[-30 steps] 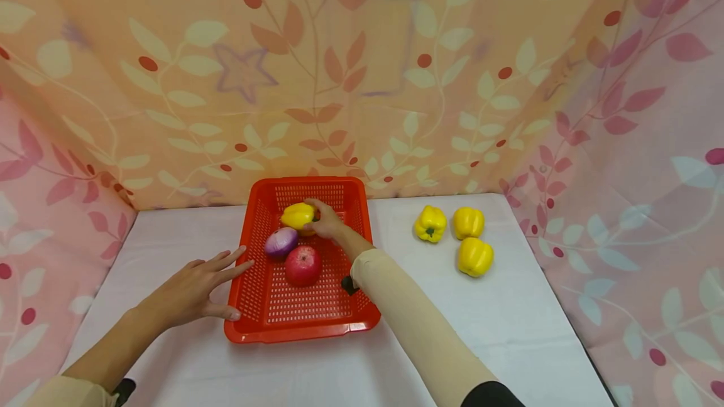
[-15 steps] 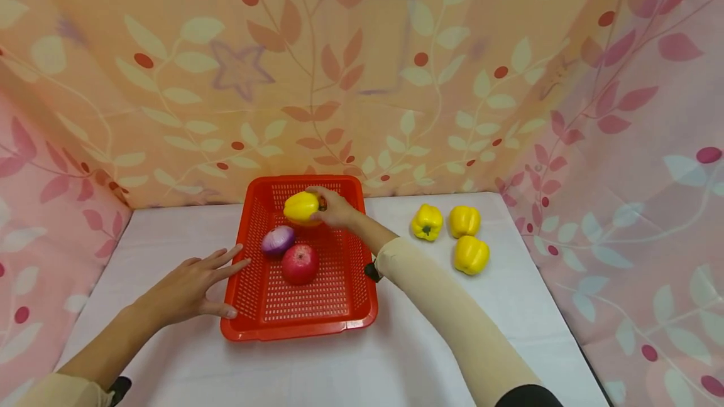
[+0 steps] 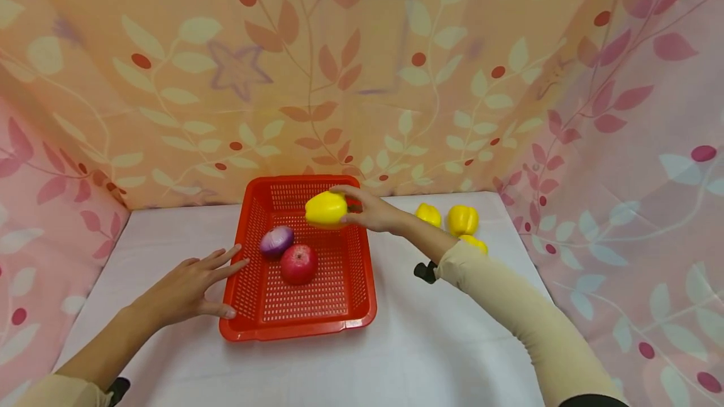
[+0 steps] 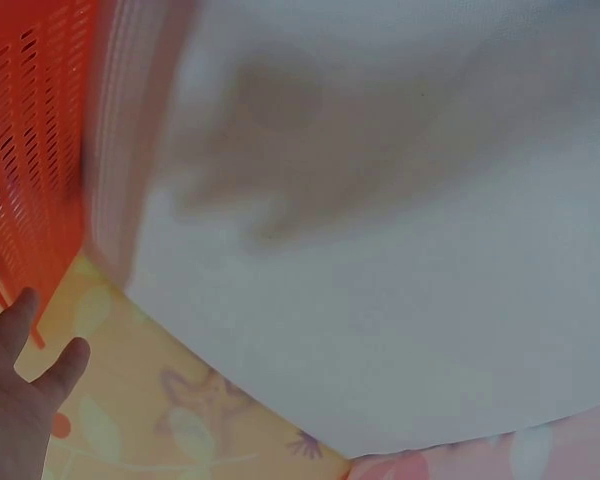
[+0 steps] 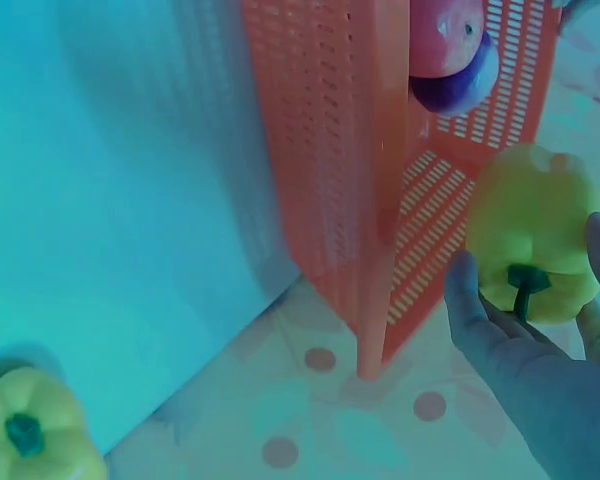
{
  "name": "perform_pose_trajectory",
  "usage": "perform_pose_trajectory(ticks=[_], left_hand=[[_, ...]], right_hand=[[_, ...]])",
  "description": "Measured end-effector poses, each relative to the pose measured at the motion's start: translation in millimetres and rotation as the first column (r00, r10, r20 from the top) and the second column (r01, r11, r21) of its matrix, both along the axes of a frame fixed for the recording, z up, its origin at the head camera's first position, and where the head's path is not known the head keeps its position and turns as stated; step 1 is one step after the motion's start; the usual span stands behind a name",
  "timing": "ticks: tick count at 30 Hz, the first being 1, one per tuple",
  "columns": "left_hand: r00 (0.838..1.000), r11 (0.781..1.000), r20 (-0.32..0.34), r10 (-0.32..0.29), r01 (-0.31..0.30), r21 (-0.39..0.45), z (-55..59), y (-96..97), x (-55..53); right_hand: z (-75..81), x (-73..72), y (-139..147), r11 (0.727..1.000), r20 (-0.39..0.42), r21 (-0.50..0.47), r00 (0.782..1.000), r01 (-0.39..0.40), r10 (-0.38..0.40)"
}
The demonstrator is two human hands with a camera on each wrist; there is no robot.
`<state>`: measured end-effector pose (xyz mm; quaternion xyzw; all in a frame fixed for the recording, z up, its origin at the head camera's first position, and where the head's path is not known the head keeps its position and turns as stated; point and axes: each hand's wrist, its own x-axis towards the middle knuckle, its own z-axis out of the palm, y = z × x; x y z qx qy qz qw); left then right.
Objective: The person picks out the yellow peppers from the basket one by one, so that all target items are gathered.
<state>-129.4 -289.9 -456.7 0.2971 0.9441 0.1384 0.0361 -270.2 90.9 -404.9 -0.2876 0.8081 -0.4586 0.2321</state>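
Observation:
My right hand [image 3: 373, 211] grips a yellow bell pepper [image 3: 327, 209] by its stem end, held over the right half of the red basket [image 3: 317, 325]. In the right wrist view the fingers curl around this pepper [image 5: 535, 225], its green stem facing the palm. Inside the basket lie a purple onion [image 3: 277, 241] and, touching it, a red fruit like a pomegranate [image 3: 298, 264]. My left hand [image 3: 183, 291] is spread at the basket's left rim, fingertips touching or very near it. The left wrist view catches only part of these fingers [image 4: 55, 375].
Right of the basket, several yellow bell peppers stand on the white table [image 3: 418, 344]: one at the back [image 3: 463, 220], with others partly hidden behind my right forearm. Floral cloth [image 3: 339, 80] closes off the back and both sides.
My right hand has lifted the yellow bell pepper from the basket's floor and carried it to the right. The left hand stays at the rim.

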Motion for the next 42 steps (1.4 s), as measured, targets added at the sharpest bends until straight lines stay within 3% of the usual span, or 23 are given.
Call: perform_pose_trajectory(ticks=[5,12,20,26,33,42], left_hand=[[1.0,1.0,-0.003,-0.002,0.002,0.002,-0.6,-0.6,0.0],[1.0,1.0,-0.008,-0.005,0.005,0.004,-0.8,-2.4,2.4],[1.0,1.0,-0.007,-0.006,0.006,-0.001,0.0,-1.8,2.8],[1.0,1.0,-0.009,-0.007,0.007,0.01,-0.3,-1.4,3.3],[1.0,1.0,-0.011,-0.008,0.008,0.004,-1.5,-0.9,2.3],[1.0,1.0,-0.016,-0.007,0.007,0.003,-0.7,0.1,2.2]], right_hand=[[7.5,11.0,30,0.999,0.01,-0.014,0.999,-0.031,0.031],[6.1,23.1,67,1.0,-0.007,0.018,1.0,-0.024,0.024],[-0.1,36.7,111,0.998,0.062,0.016,0.996,0.056,-0.057],[-1.5,42.6,137,0.99,0.063,0.028,0.988,0.139,-0.141],[-14.7,47.3,162,0.975,0.068,0.08,0.974,0.209,-0.215],[-41.1,53.2,182,0.967,0.123,0.098,0.961,0.236,-0.247]])
